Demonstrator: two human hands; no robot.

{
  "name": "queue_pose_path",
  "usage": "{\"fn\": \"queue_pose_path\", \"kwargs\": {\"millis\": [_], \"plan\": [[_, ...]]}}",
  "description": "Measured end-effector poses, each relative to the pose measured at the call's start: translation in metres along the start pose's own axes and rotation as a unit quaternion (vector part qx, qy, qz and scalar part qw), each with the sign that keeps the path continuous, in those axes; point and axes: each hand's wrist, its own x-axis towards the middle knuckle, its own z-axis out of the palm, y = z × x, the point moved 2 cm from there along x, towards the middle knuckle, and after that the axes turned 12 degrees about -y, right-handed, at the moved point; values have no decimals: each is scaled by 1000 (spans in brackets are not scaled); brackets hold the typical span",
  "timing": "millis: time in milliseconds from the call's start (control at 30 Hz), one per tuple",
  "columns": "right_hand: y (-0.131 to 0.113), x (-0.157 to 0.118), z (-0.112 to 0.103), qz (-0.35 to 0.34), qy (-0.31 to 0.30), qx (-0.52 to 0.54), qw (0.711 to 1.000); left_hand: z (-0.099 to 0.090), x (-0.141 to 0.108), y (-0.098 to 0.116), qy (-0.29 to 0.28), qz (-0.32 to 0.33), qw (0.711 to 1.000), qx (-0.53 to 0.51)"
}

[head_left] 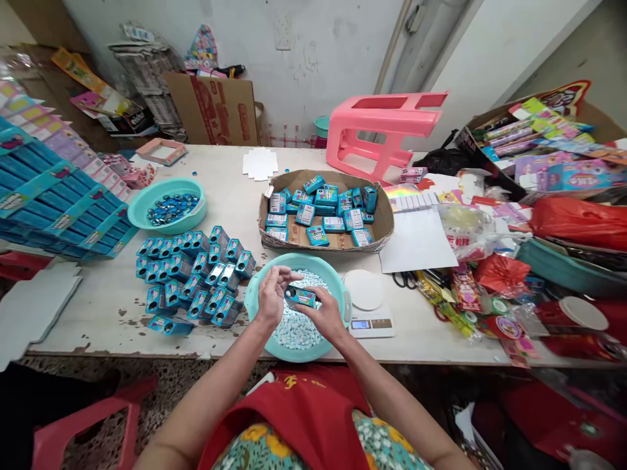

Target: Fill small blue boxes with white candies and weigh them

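Note:
A small blue box [304,297] lies on its side over a turquoise basin [255,282] of pale candies [298,329]. My right hand [327,313] grips it from the right, thumb and fingers closed round it. My left hand [272,294] is at the box's open left end, palm turned inward, fingers curved; whether it holds candies is hidden. To the left, several blue boxes [196,267] stand in a cluster on the table. Behind the basin, a cut-down cardboard box [327,245] holds more blue boxes. A white scale [382,324] sits right of the basin.
A turquoise bowl [190,225] of shiny blue pieces is at the left, beside stacked blue display cartons [59,196]. A pink stool [377,117] lies on its side at the back. Black scissors [404,281], white card [416,238] and mixed packets [465,287] lie to the right.

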Motion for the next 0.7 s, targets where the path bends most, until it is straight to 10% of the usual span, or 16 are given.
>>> {"fn": "queue_pose_path", "kwargs": {"millis": [167, 333, 500, 700], "plan": [[1, 1, -1, 25, 5, 32, 999, -7, 13, -4, 25, -20, 999, 16], [19, -11, -64, 75, 108, 83, 988, -45, 27, -30, 131, -62, 982, 120], [96, -25, -141, 151, 276, 31, 949, -60, 25, -72, 96, -167, 955, 228], [170, -25, -151, 193, 245, -12, 950, -38, 22, -83, 28, -183, 944, 273]]}}
